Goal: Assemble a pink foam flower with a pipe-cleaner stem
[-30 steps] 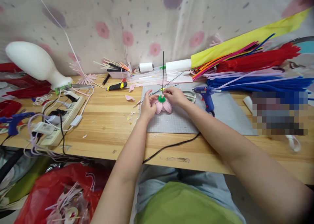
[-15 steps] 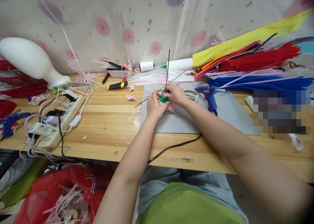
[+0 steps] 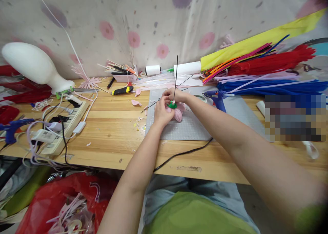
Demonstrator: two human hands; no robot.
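A pink artificial flower (image 3: 178, 115) rests face down on the grey cutting mat (image 3: 191, 131), its green base turned up and a thin black stem (image 3: 176, 73) rising from it. My left hand (image 3: 163, 111) is closed around the flower's left side, thumb by the green part. Behind the base, my right hand (image 3: 176, 95) has its fingers curled against the flower; its fingertips are partly hidden. A blue glue gun (image 3: 217, 99) lies on the mat to the right, partly covered by my right forearm.
Loose pink petals (image 3: 136, 102) and a yellow-black utility knife (image 3: 122, 90) lie left of the mat. Farther left are a power strip (image 3: 67, 128) and a white foam form (image 3: 38, 66). Bundled pipe cleaners (image 3: 271, 87) fill the back right. A black cable (image 3: 179, 154) crosses the front.
My right hand has shifted back and left around the flower. More of the pink petals and green base now shows, and my right forearm covers more of the glue gun.
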